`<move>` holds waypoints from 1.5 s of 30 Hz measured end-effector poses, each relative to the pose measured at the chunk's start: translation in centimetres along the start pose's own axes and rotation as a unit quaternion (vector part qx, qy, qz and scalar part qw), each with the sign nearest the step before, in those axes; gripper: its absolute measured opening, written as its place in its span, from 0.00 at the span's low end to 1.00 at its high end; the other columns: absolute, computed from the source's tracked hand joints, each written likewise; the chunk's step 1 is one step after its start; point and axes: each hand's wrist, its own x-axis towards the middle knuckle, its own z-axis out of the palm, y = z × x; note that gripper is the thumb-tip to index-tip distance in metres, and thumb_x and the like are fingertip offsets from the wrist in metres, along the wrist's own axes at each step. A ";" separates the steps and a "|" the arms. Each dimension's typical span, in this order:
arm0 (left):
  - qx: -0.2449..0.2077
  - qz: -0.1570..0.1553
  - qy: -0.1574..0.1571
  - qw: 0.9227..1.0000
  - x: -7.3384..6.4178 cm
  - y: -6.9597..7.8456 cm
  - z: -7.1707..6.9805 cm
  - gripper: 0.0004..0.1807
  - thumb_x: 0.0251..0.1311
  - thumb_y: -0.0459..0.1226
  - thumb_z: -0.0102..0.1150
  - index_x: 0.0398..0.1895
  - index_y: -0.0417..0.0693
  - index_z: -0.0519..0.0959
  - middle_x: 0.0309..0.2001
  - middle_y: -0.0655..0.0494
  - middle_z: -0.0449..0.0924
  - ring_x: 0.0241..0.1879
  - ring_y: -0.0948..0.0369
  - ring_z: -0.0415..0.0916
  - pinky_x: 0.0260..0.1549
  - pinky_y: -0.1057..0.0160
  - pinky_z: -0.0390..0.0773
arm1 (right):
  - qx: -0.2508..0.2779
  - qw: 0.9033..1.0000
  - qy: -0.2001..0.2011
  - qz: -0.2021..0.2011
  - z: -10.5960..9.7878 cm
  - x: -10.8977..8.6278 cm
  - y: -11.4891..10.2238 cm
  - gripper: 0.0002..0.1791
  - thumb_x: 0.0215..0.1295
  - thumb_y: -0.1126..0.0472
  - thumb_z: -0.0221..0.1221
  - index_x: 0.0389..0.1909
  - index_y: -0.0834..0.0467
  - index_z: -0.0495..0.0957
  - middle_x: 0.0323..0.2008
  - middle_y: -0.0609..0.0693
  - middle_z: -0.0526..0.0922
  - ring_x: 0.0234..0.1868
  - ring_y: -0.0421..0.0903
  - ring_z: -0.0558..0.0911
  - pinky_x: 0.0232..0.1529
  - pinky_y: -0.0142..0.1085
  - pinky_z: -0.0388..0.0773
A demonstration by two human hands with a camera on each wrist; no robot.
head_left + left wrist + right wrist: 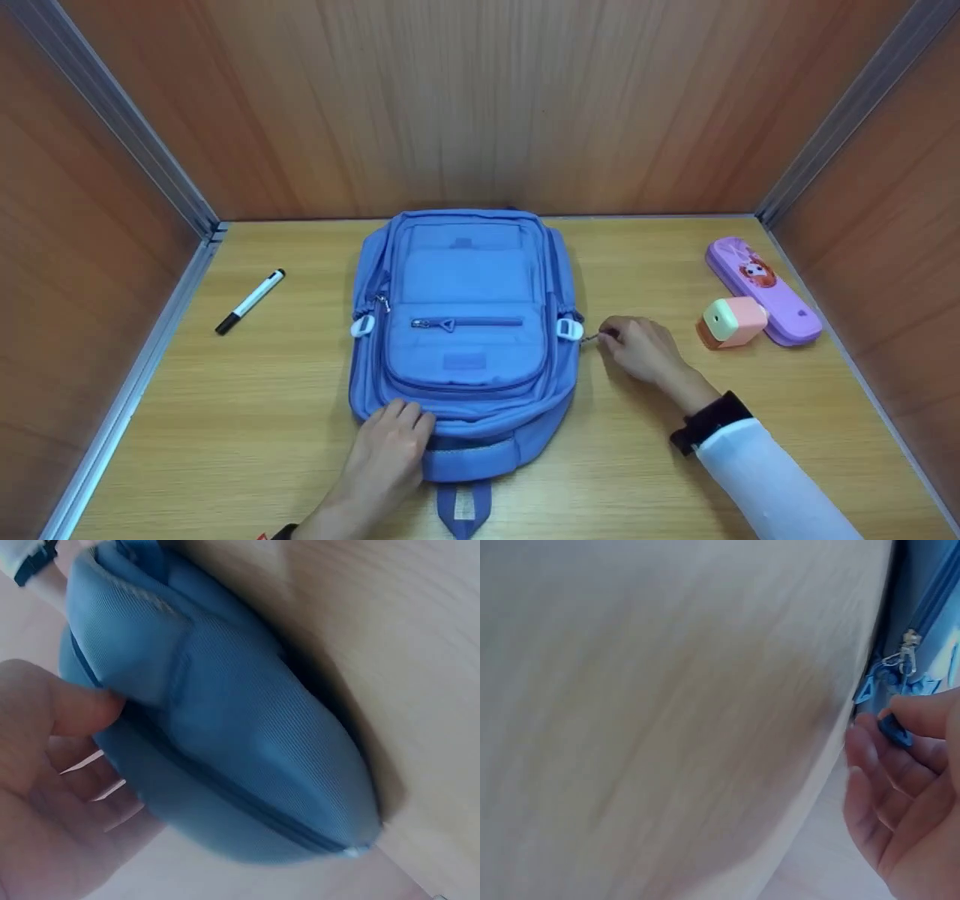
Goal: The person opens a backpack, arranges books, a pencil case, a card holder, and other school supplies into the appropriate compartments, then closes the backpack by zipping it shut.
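Observation:
A blue backpack point(472, 277) lies on its back on the table, its front pocket facing up and its top handle point(465, 506) toward the near edge. My left hand point(390, 442) grips the near left part of the bag. In the left wrist view, the thumb point(90, 709) presses beside the dark zipper seam point(232, 791) with the fingers on the fabric's other side. On the bag's right side, my right hand point(637, 345) pinches a blue zipper pull point(894, 730) between thumb and fingers. A metal zipper slider point(909, 652) shows close by in the right wrist view.
At the right lie a purple pencil case point(784, 304) and a small pink and green block-shaped item point(735, 322) close against it. A white marker with a black cap point(251, 301) is at the left. Wooden panels point(487, 105) enclose the table's back and sides.

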 end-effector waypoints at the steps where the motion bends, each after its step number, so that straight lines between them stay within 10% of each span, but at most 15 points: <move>1: -0.001 0.002 0.007 1.000 -0.1 -0.1 0.0 0.17 0.42 0.21 0.64 0.38 0.39 0.83 0.34 0.49 0.79 0.36 0.54 0.76 0.34 0.56 0.82 | 0.000 1.000 0.007 -0.002 0.0 -0.3 -0.1 0.10 0.71 0.62 0.64 0.48 0.61 0.86 0.41 0.54 0.88 0.40 0.53 0.86 0.40 0.52 0.82; 11: 0.002 0.043 0.048 0.998 0.5 0.9 1.1 0.12 0.48 0.22 0.63 0.36 0.41 0.83 0.32 0.51 0.79 0.33 0.56 0.76 0.31 0.60 0.79 | 0.028 0.995 0.070 -0.060 -0.6 -4.1 -4.0 0.18 0.68 0.65 0.67 0.58 0.63 0.82 0.56 0.60 0.85 0.59 0.60 0.82 0.59 0.57 0.80; 22: -0.003 0.083 0.054 0.995 3.2 3.4 1.6 0.11 0.53 0.24 0.67 0.40 0.42 0.85 0.32 0.53 0.80 0.33 0.58 0.76 0.28 0.65 0.77 | 0.032 0.982 0.033 -0.184 -0.5 -8.0 -10.4 0.22 0.71 0.57 0.66 0.62 0.60 0.80 0.64 0.56 0.82 0.66 0.52 0.78 0.68 0.54 0.73; 34: 0.004 0.115 0.086 0.990 5.4 5.7 2.5 0.03 0.58 0.31 0.69 0.35 0.45 0.86 0.31 0.56 0.82 0.31 0.59 0.77 0.29 0.65 0.79 | -0.070 0.947 0.070 -0.305 1.5 -8.5 -12.5 0.14 0.63 0.62 0.72 0.49 0.57 0.87 0.46 0.48 0.87 0.46 0.46 0.83 0.45 0.42 0.81; 40: -0.052 0.077 0.129 0.987 5.5 3.4 2.5 0.05 0.62 0.36 0.69 0.38 0.44 0.84 0.31 0.54 0.82 0.30 0.58 0.78 0.27 0.63 0.79 | -0.075 0.943 0.090 -0.312 1.4 -8.4 -11.6 0.09 0.60 0.66 0.73 0.41 0.56 0.88 0.41 0.46 0.88 0.41 0.44 0.84 0.42 0.39 0.83; 45: -0.047 0.008 0.091 0.995 5.4 -1.4 1.9 0.28 0.48 0.23 0.63 0.58 0.36 0.81 0.53 0.40 0.85 0.51 0.45 0.83 0.53 0.49 0.84 | -0.060 0.947 0.086 -0.304 0.9 -8.2 -10.7 0.09 0.60 0.67 0.73 0.41 0.56 0.88 0.41 0.46 0.88 0.43 0.44 0.84 0.43 0.39 0.84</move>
